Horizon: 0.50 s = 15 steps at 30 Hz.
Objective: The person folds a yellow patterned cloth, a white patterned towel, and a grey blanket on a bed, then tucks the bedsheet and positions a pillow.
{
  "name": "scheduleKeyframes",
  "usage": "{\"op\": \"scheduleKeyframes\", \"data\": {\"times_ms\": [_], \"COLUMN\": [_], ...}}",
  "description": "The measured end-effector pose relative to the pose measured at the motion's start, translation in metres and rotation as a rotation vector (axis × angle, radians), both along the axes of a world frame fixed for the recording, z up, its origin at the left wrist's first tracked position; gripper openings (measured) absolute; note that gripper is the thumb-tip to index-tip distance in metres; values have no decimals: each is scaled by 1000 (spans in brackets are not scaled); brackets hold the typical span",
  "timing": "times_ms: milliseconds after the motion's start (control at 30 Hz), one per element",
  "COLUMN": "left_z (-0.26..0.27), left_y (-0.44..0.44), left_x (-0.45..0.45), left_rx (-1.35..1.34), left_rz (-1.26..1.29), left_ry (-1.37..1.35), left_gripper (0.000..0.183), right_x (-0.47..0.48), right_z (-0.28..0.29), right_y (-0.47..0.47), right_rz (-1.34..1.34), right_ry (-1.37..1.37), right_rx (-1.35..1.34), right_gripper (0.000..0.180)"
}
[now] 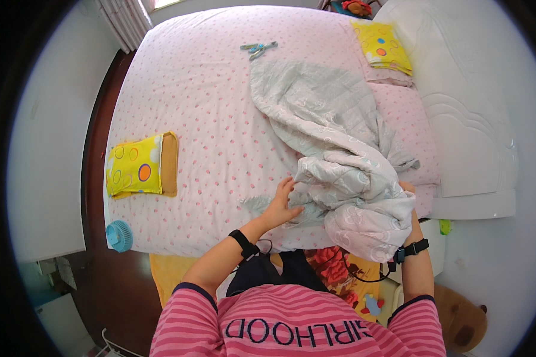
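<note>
A pale grey patterned blanket [317, 105] lies rumpled across a bed with a pink-dotted sheet [205, 116]. Its near end is bunched into a thick bundle that overhangs the bed's near edge. My right hand [407, 186] holds this bundle from its right side; cloth drapes over the wrist and hides most of the fingers. Beside the bundle's left side, my left hand [286, 206] is held with fingers apart and nothing gripped, over a flat corner of the blanket. Whether its fingertips touch the cloth, I cannot tell. Both wrists wear black straps.
A yellow pillow [136, 167] and a light-blue fan [119, 236] sit at the bed's left edge. Another yellow pillow [382, 47] lies by the white headboard [469, 147]. A small bluish forked object [259, 48] rests far back. A brown plush toy [460, 321] stands lower right.
</note>
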<state>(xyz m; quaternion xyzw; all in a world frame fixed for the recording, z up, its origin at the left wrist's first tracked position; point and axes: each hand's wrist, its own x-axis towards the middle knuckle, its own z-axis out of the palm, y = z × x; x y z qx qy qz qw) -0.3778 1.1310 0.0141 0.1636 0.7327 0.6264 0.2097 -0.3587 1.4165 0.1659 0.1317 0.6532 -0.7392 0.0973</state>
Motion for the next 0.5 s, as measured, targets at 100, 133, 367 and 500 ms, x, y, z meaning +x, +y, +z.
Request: {"op": "scheduleKeyframes", "data": {"times_ms": [100, 133, 367, 500], "left_z": [21, 30, 70, 78], "left_y": [15, 16, 16, -1], "left_x": [-11, -15, -13, 1], "left_rx": [79, 139, 158, 266], "left_rz": [189, 164, -356, -339], "left_ry": [82, 46, -300, -252], "left_gripper": [78, 74, 42, 32], "right_x": [14, 15, 15, -24], "right_z": [37, 57, 93, 69], "right_y": [-10, -21, 2, 99], "right_rz": [30, 39, -377, -195], "right_ry": [202, 263, -150, 73], "right_rx": [294, 435, -62, -37], "right_gripper": [9, 7, 10, 24]}}
